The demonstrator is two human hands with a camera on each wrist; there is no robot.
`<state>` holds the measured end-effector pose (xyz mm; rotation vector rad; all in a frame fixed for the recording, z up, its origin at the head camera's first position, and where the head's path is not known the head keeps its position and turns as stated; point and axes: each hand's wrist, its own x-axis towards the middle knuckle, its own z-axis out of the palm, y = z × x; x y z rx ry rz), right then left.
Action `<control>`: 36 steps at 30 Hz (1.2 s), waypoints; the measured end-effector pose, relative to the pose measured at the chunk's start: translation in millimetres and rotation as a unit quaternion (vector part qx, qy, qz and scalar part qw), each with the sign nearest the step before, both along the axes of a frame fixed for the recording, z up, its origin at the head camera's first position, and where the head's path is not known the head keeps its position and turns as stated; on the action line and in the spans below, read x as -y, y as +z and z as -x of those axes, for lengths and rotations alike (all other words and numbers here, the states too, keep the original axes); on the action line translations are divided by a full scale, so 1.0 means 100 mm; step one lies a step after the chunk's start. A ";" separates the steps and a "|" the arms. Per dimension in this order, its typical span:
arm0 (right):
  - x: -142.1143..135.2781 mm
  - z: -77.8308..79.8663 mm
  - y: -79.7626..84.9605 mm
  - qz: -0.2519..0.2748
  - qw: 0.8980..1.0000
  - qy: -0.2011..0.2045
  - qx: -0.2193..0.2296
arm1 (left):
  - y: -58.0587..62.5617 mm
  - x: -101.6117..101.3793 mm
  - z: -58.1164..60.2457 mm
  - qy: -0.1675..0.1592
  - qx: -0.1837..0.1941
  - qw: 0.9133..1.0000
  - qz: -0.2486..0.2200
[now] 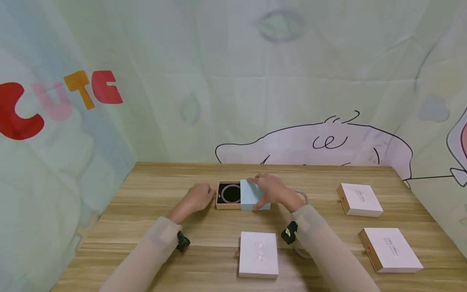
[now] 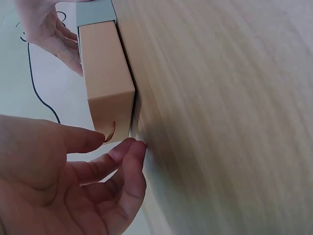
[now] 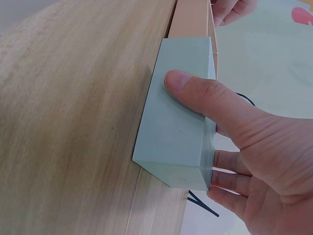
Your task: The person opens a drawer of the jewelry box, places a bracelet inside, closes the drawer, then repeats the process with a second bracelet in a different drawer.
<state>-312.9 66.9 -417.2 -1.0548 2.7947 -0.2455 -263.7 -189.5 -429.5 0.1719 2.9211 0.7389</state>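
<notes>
Diffuse light; in left wrist view, blurry tabletop [image 2: 225,107], soft shadow beside fingers [image 2: 132,180]

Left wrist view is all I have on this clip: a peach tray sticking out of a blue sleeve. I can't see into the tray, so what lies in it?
Observer: In the head view, a bangle-like ring lies in the peach tray.

Operator: Noted. My view cuts off the other hand, so where is its thumb?

Observer: The right wrist view shows the right hand gripping the blue sleeve, its thumb against one long side wall.
</notes>
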 end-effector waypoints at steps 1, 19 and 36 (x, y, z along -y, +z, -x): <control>0.00 0.00 0.00 0.000 1.000 -0.001 0.000 | -0.01 0.00 0.00 -0.001 -0.002 1.000 0.000; -0.01 -0.01 0.04 0.001 1.000 -0.005 0.001 | -0.05 -0.02 -0.01 -0.038 -0.036 0.999 -0.003; 0.00 -0.02 0.02 0.001 1.000 -0.003 0.004 | -0.09 -0.04 -0.01 -0.027 -0.022 0.999 -0.005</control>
